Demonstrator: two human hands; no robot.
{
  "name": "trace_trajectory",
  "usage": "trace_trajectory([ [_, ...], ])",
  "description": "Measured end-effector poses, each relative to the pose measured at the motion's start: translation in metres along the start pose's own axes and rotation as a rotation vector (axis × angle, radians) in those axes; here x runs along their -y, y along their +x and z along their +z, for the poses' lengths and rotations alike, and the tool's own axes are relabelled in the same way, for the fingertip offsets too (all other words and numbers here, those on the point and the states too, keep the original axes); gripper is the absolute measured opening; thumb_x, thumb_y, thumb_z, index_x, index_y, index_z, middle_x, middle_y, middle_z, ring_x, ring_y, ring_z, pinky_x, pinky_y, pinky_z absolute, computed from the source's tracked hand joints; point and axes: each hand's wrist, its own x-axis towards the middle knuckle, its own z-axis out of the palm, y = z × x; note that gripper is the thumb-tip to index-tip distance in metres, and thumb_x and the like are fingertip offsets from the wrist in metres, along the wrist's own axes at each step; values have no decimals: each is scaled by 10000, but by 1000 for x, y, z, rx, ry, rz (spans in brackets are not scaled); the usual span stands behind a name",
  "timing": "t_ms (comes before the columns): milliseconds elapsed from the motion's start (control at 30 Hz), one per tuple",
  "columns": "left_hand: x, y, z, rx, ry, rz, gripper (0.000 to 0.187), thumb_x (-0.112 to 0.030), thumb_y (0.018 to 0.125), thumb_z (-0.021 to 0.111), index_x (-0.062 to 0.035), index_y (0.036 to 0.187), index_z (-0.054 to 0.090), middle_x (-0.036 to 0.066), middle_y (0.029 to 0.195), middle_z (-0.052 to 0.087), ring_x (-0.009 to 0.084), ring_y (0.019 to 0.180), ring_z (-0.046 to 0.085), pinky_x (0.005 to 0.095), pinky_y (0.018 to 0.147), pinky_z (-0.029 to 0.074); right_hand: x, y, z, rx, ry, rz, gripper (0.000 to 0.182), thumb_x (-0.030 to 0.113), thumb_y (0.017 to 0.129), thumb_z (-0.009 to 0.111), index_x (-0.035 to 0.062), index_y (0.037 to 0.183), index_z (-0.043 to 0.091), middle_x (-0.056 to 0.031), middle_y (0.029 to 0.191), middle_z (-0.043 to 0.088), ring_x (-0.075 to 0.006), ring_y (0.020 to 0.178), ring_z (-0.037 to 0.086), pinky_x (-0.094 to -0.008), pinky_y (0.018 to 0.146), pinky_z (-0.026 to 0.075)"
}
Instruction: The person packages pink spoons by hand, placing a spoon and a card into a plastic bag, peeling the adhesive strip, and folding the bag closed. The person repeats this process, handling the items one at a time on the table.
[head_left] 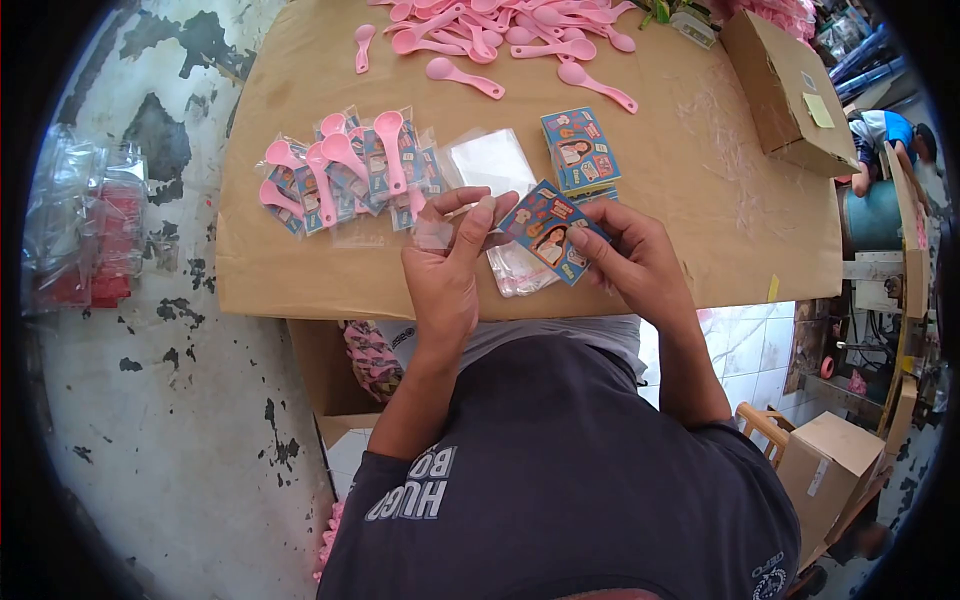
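Note:
My right hand (637, 258) pinches a blue printed card (545, 232) between thumb and fingers, tilted over the table's near edge. My left hand (443, 275) is closed, thumb against fingers, on a clear plastic bag (433, 236) close by the card's left corner. Beneath the card lie clear plastic bags (522, 272), with another stack of clear bags (492, 160) just behind. A stack of the same cards (580, 150) stands beyond my right hand. Left of my hands is a pile of bagged cards with pink measuring spoons (343, 156).
Loose pink spoons (470, 30) are heaped at the far side of the brown-covered table (660, 130). An open cardboard box (785, 95) sits at its right corner. Another person (885, 135) is at the far right. Bundled plastic packs (90, 220) lie at the far left.

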Motion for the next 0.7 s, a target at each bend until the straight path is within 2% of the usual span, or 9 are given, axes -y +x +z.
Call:
trace_trajectory([
  [233, 7, -4, 0, 55, 9, 18, 258, -109, 1009, 659, 49, 1201, 593, 185, 1071, 731, 179, 1007, 715, 277, 836, 582, 0, -5, 5, -75, 72, -29, 213, 201, 1011, 671, 15, 1116, 662, 21, 802, 650, -17, 608, 550, -183, 529, 419],
  [333, 8, -4, -1, 78, -15, 11, 245, -98, 1010, 655, 59, 1191, 602, 183, 1080, 732, 163, 995, 706, 266, 858, 565, 2, -6, 9, -69, 0, -6, 198, 188, 1006, 675, 16, 1102, 673, 16, 806, 656, -25, 612, 554, -188, 537, 423],
  [400, 3, -3, 4, 76, -38, 6, 237, -91, 1008, 654, 58, 1186, 606, 186, 1091, 732, 163, 996, 704, 263, 869, 557, 1, -5, 8, 44, -106, 14, 191, 183, 998, 684, 13, 1086, 686, 14, 796, 654, -31, 611, 554, -199, 540, 428],
  [533, -2, -3, 0, 122, -3, -17, 229, -73, 1005, 652, 55, 1189, 604, 210, 1118, 731, 180, 1022, 705, 262, 902, 543, 2, -2, 11, 82, -173, -29, 177, 174, 1002, 684, 12, 1074, 691, 43, 779, 616, -6, 595, 517, -188, 507, 388],
  [600, 2, -2, -4, 89, -3, 4, 232, -71, 1003, 653, 57, 1190, 598, 215, 1115, 731, 196, 1038, 707, 274, 904, 551, 6, -2, 11, 54, -137, -19, 198, 191, 995, 689, 12, 1079, 694, 19, 773, 641, -31, 617, 550, -207, 548, 433],
  [700, -4, 0, -4, 23, -39, 21, 233, -67, 999, 658, 59, 1183, 594, 217, 1108, 732, 221, 1043, 717, 299, 894, 571, 8, -2, 9, 31, -128, 13, 200, 193, 999, 685, 11, 1081, 691, 24, 785, 639, -26, 630, 553, -202, 554, 436],
])
